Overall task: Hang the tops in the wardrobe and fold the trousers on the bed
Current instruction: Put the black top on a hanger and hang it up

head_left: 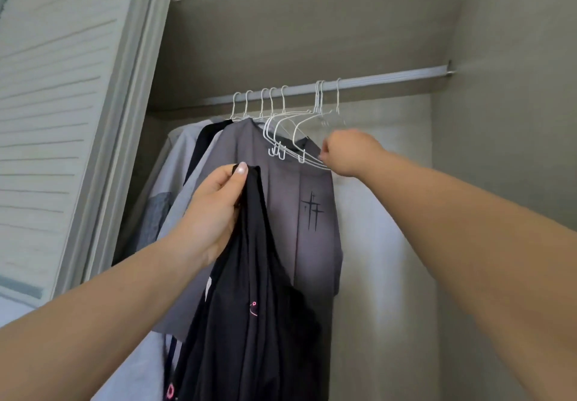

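Nearest, the left hand (215, 210) is clenched around the bunched top edge of a black soft-fabric top with small pink print (249, 307), thumb pressed over the gather, so the garment dangles limp in front of the wardrobe opening. It looks light and floppy, with no stiffness of its own; it will likely sag and slide unless taken at the neckline or shoulder seams, where a hanger can be fed in.

Farther in and to the right, the right hand (346, 154) has its fingers pinched on the lower bar of an empty white wire hanger (299, 138), one of several hooked on the grey metal wardrobe rail (390, 79). The wire looks thin, springy and apt to tangle with its neighbours.

Behind them hangs a grey T-shirt with a black cross motif (299, 207), with other tops to its left.
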Motion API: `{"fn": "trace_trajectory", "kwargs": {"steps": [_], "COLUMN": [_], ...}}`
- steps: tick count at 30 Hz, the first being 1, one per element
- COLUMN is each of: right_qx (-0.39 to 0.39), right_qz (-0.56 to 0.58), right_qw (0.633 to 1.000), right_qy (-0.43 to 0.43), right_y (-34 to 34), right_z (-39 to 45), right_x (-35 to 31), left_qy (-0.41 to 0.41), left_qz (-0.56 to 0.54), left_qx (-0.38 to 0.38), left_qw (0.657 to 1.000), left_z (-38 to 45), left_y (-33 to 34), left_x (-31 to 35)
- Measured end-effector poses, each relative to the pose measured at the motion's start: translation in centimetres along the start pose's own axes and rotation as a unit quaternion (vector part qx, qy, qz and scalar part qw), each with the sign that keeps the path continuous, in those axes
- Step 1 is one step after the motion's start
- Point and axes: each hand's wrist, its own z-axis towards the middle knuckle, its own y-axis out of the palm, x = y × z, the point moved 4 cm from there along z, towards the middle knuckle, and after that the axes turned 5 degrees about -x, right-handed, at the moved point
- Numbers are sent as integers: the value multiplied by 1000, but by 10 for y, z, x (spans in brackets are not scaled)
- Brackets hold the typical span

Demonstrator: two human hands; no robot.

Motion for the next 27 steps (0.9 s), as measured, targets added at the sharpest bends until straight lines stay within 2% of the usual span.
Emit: {"fn": "trace_trajectory", "kwargs": {"steps": [3, 7, 11, 15, 21, 27], "right_qx": [79, 55, 47, 98, 196, 244], "right_qz": [156, 279, 300, 320, 364, 323], "right_qw": [984, 959, 953, 942, 908, 912], "right_qy": [25, 11, 4, 22, 72, 72], "right_y": [7, 28, 45, 55, 54, 51], "right_z": [40, 82, 113, 131, 131, 109], "right_x": [-3, -12, -18, -19, -7, -1], "left_qy": [15, 46, 59, 64, 58, 56], "left_qz": [3, 6, 2, -4, -9, 0], "left_qx": [4, -11, -25, -31, -35, -30], "left_qw": [1000, 999, 998, 997, 998, 998], "left_z": [27, 50, 67, 82, 88, 79], "left_y": [3, 5, 5, -1, -5, -9], "left_x": [-4, -8, -19, -34, -51, -55]}}
